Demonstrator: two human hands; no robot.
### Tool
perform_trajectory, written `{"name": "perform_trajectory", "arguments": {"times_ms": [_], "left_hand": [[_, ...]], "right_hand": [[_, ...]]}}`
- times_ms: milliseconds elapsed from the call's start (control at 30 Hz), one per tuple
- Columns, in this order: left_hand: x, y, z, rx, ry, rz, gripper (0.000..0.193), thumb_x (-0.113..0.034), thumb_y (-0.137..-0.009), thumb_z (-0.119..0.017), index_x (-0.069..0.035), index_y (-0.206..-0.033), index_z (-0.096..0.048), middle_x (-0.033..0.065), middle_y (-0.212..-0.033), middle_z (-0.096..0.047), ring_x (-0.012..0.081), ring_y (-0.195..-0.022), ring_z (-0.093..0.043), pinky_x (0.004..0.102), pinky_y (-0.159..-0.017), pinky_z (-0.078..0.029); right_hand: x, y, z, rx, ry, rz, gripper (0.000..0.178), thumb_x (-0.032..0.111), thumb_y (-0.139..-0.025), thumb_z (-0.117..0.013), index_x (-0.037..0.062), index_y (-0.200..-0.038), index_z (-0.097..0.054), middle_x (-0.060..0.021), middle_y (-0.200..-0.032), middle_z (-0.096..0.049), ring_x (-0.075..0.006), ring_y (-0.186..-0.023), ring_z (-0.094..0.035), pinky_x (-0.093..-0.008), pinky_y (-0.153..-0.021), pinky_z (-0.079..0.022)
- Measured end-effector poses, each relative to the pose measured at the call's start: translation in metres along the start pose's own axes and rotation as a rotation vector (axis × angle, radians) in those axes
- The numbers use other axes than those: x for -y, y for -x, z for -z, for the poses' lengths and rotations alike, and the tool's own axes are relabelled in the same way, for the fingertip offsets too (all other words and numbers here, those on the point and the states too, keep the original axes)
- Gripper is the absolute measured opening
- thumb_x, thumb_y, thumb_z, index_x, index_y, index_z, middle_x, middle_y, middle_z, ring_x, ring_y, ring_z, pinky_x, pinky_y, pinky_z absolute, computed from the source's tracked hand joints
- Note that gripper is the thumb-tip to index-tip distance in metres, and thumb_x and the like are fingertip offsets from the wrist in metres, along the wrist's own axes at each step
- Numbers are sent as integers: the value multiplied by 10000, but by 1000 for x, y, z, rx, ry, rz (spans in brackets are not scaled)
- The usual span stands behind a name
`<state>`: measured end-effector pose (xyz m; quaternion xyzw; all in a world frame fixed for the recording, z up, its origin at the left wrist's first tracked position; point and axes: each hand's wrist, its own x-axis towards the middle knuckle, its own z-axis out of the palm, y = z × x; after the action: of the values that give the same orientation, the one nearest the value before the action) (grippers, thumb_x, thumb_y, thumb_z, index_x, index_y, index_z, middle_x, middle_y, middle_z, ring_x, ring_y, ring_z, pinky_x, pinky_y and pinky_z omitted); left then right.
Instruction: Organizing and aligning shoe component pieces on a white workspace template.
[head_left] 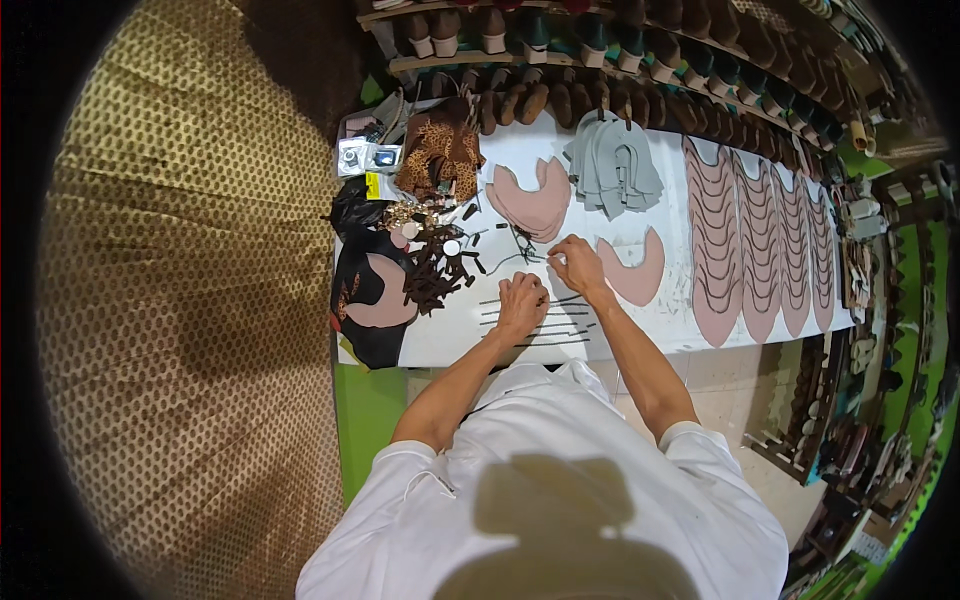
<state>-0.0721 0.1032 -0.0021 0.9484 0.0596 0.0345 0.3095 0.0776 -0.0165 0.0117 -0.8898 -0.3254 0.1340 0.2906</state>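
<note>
My left hand (523, 303) rests low over the white tabletop with its fingers curled together; what they hold, if anything, is hidden. Just beyond and to its right, my right hand (580, 266) is closed in a pinch at the end of a thin dark strip (513, 261), which curves away to the left. Several more dark strips (555, 344) lie in near-parallel rows under and beside my left hand. A small tangle of dark strips (525, 246) lies ahead of the hands. Right of my right hand is a pink U-shaped piece (636, 272).
Pink cut pieces (532, 205) and grey ones (612, 165) are stacked farther back. Overlapping pink pieces (716, 245) form columns at right. Dark brown bits (432, 270), leopard-print material (440, 150) and a black bag (360, 210) crowd the left. Shoe shelves (640, 70) line the back.
</note>
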Motion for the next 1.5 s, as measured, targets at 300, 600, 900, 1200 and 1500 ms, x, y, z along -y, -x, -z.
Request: {"name": "perform_trajectory", "arguments": {"times_ms": [300, 600, 900, 1200, 1500], "left_hand": [[23, 20, 21, -51, 51, 114, 196, -127, -847, -722, -146, -1028, -795, 70, -1139, -647, 279, -1105, -565, 457, -937, -370], [70, -2, 73, -240, 193, 194, 525, -249, -909, -762, -190, -1422, -667, 119, -1340, -629, 287, -1231, -549, 445, -1037, -357], [84, 13, 93, 73, 493, 351, 339, -341, -965, -728, -138, -1228, -792, 159, -1045, -740, 273, -990, -645, 408, -980, -405], [91, 23, 82, 17, 278, 296, 320, -322, -900, -787, -119, -1145, -822, 158, -940, -754, 267, -932, -653, 413, -917, -392], [101, 20, 69, 25, 362, 320, 272, -297, -918, -766, -118, -1115, -824, 74, -947, -758, 253, -939, -644, 407, -933, -378]], "right_hand": [[44, -40, -37, 97, 166, 318, 134, 185, -844, -781, 147, -970, -802, -63, -1027, -634, -274, -1058, -592, -413, -918, -480], [63, -58, -16, 361, -190, 281, 179, 211, -911, -712, 61, -978, -785, -115, -925, -766, -295, -892, -700, -421, -940, -509], [43, -37, -24, 556, -775, -15, 240, 250, -963, -757, 26, -1029, -809, -48, -819, -737, -110, -728, -632, -273, -690, -515], [18, -20, -32, 553, -688, -99, 281, 297, -969, -748, 36, -1050, -812, -15, -837, -739, -88, -723, -586, -290, -694, -498], [21, -25, -39, 600, -271, -21, 268, 265, -937, -716, 49, -1055, -822, -99, -837, -765, -178, -744, -673, -341, -713, -530]]}}
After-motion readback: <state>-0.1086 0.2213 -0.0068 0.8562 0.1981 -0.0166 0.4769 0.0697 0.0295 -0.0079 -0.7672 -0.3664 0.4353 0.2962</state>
